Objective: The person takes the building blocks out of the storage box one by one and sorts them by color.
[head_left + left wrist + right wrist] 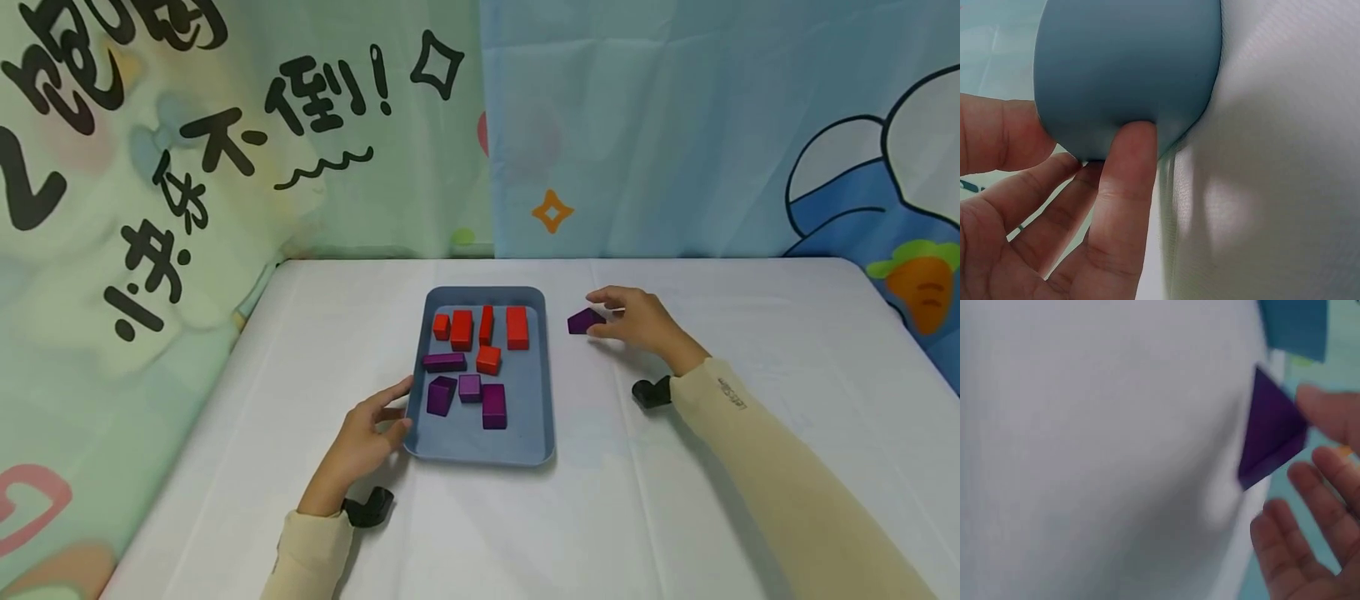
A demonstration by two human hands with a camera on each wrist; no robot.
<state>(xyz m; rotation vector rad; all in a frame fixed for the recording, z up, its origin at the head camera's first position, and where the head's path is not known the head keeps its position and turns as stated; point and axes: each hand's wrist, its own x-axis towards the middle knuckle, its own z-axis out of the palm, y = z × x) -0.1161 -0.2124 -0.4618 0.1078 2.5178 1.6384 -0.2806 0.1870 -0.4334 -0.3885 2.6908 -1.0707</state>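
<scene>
My left hand (pixel 367 440) rests against the left side of a blue-grey tray (pixel 528 417). In the left wrist view, its thumb (pixel 1129 194) presses the tray's outer wall, and the index finger touches near the rim. Inside the tray lie several red blocks (pixel 517 327) and several purple blocks (pixel 494 406). To the right of the tray, my right hand (pixel 637 321) is at an angular purple block (pixel 581 322). In the right wrist view, the thumb is right at the block's side, while the other fingers are spread apart below it.
The tray stands on a white-covered table (pixel 585 525). Behind it hangs a light blue cloth backdrop (pixel 660 125), with a printed green one (pixel 360 217) to the left. Black wrist devices (pixel 651 392) are on both wrists.
</scene>
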